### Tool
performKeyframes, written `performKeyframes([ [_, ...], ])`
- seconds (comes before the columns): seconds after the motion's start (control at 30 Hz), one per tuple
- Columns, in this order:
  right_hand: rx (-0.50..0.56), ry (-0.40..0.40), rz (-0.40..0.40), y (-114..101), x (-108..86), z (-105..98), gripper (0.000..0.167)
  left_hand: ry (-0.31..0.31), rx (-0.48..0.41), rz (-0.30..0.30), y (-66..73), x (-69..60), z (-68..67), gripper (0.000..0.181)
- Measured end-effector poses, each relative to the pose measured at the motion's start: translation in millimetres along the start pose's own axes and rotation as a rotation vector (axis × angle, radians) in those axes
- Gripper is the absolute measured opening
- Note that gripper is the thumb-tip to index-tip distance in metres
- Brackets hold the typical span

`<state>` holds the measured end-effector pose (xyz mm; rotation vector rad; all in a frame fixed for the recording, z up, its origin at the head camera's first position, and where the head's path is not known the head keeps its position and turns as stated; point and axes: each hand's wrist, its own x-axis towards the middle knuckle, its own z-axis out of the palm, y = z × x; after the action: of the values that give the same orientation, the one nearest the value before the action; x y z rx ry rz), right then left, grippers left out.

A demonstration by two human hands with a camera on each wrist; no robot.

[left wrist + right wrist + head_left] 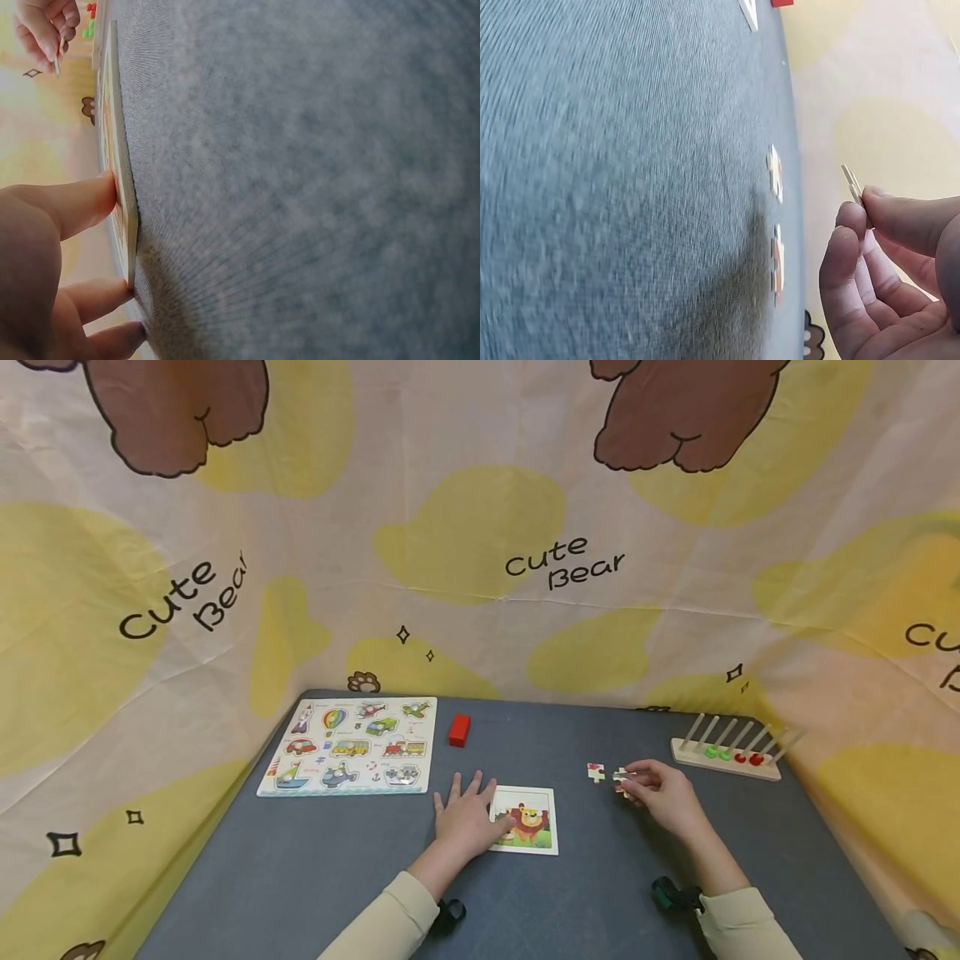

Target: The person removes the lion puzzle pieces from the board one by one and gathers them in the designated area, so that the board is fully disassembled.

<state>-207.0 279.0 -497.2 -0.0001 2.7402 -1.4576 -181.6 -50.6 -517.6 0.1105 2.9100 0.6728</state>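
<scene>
My left hand (467,814) lies with fingers spread at the left side of a small white-framed jigsaw puzzle (534,820) with a lion picture. In the left wrist view its thumb (86,202) presses on the puzzle's top, and other fingertips touch its edge. Part of the picture is hidden under this hand. Off to the right, my right hand (663,795) pinches a jigsaw piece (852,184) between thumb and fingertips, above the table. Two loose jigsaw pieces lie below it: one piece (775,174) and another piece (778,262) with a reddish patch.
A vehicle picture board (352,746) lies at the back left, with a red block (460,730) beside it. At the back right stands a wooden peg rack (726,760) with green and red beads. A printed cloth (480,543) hangs behind the dark table (337,860).
</scene>
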Motion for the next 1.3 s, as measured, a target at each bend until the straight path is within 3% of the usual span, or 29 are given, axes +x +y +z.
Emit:
performKeyframes([
  [0.47, -0.084, 0.067, -0.02, 19.7, 6.2, -23.6, 0.031, -0.01, 0.012, 0.002, -1.1, 1.6, 0.8, 0.076],
  [0.93, -0.133, 0.084, 0.029, 44.6, 21.4, -40.1, 0.028, -0.008, 0.017, 0.01, -0.6, -0.7, -1.6, 0.077],
  [1.3, -0.127, 0.078, 0.088, 48.7, 23.2, -39.1, 0.03, -0.008, 0.018, 0.022, -2.5, 0.0, 0.9, 0.076],
])
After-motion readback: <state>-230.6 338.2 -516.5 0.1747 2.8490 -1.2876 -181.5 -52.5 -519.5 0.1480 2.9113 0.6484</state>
